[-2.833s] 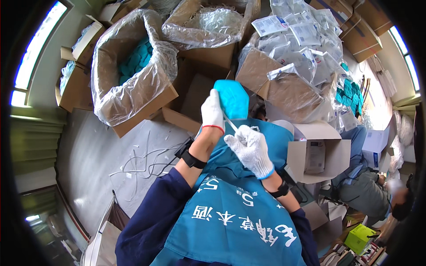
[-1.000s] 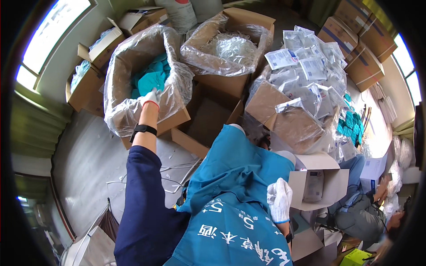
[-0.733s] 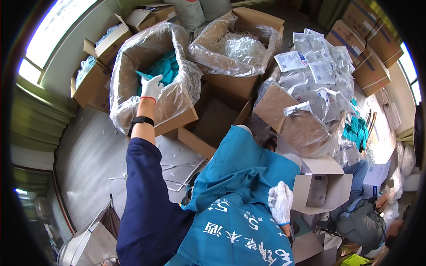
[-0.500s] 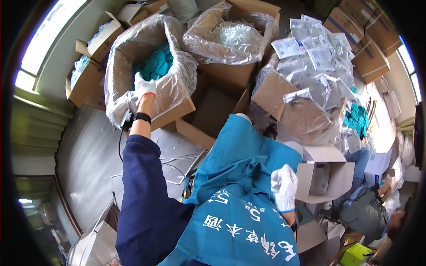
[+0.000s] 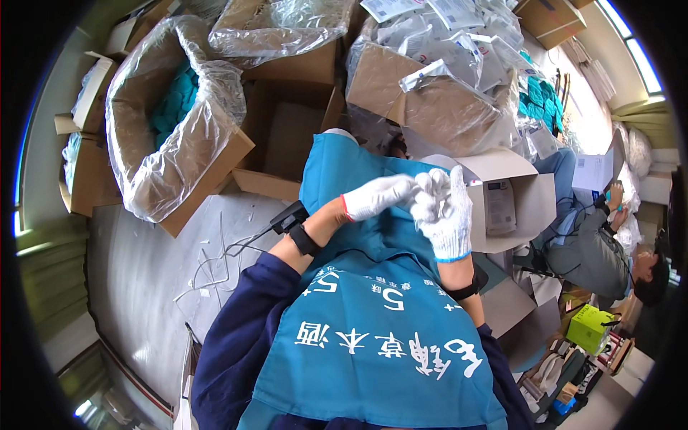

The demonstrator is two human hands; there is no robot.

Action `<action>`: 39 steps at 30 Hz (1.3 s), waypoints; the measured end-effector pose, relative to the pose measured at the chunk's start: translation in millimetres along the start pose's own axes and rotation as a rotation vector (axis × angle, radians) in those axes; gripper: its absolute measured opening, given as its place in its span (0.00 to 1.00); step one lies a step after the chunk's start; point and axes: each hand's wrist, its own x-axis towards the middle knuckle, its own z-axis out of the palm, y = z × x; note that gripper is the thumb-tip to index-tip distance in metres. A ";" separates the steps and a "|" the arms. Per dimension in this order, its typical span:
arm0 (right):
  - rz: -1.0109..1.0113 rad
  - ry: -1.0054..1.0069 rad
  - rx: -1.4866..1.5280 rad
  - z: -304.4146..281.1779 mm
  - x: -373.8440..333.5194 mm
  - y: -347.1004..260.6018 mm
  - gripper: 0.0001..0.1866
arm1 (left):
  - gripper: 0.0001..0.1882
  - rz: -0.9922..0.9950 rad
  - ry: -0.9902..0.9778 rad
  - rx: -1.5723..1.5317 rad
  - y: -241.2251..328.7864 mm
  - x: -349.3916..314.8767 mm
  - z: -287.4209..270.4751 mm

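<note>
My left hand (image 5: 374,198), in a white knit glove, reaches across above my lap with its fingers pressed together at my right hand's fingers. The fingertips are smeared by motion. My right hand (image 5: 446,223), gloved the same way, is raised with its fingers curled; anything between the hands is too small or hidden to make out. Beneath them spreads a teal apron (image 5: 358,308) with white lettering. Closest to the right hand stands an open white box (image 5: 534,208) with a clear packet (image 5: 500,208) inside.
At far left, a plastic-lined carton (image 5: 193,168) holds teal padded pieces (image 5: 175,100). An open brown carton (image 5: 287,129) stands beside it. Clear packets (image 5: 459,54) heap over a carton at the back. A seated co-worker (image 5: 591,251) handles something at right. Loose cords (image 5: 215,265) lie on the floor.
My left hand has left the lined carton of teal pieces and come back over my lap to my right hand. My right hand has risen from the apron. The view has shifted right.
</note>
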 end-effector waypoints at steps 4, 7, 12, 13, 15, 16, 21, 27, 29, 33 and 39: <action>-0.097 0.095 -0.021 -23.4 -1.8 -12.3 0.23 | 0.25 -0.352 0.018 0.130 -3.0 -5.7 8.0; -0.106 0.154 -0.078 -30.5 -0.7 -8.3 0.23 | 0.20 -0.423 0.365 -0.043 -2.4 -6.3 11.4; -0.181 0.317 -0.250 -36.4 8.6 11.8 0.21 | 0.12 -0.086 0.659 0.504 10.6 2.7 27.1; -0.157 0.311 -0.299 -27.2 5.1 12.5 0.20 | 0.10 0.083 0.688 0.772 13.0 4.1 34.3; -0.209 0.211 -0.214 -38.8 8.5 20.0 0.22 | 0.07 0.173 0.684 1.106 25.8 9.1 55.1; -0.234 0.160 -0.174 -37.8 11.0 23.6 0.22 | 0.07 0.127 0.643 1.158 25.3 11.6 60.3; -0.196 0.076 -0.015 -35.8 12.3 30.3 0.32 | 0.11 -0.007 0.713 0.927 -0.1 22.4 71.9; -0.038 0.027 -0.156 -37.8 6.1 39.5 0.36 | 0.08 -0.025 0.670 0.813 -34.6 16.6 32.3; 0.062 0.077 -0.145 -29.5 -0.8 43.5 0.34 | 0.04 -0.029 0.614 0.852 -33.4 7.0 21.2; 0.088 -0.070 -0.529 -31.0 -23.1 24.8 0.32 | 0.04 -0.272 0.636 0.669 19.0 1.9 -4.6; 0.033 0.371 -0.443 -37.7 -47.3 -2.6 0.18 | 0.06 0.142 0.939 1.312 173.4 59.7 -134.0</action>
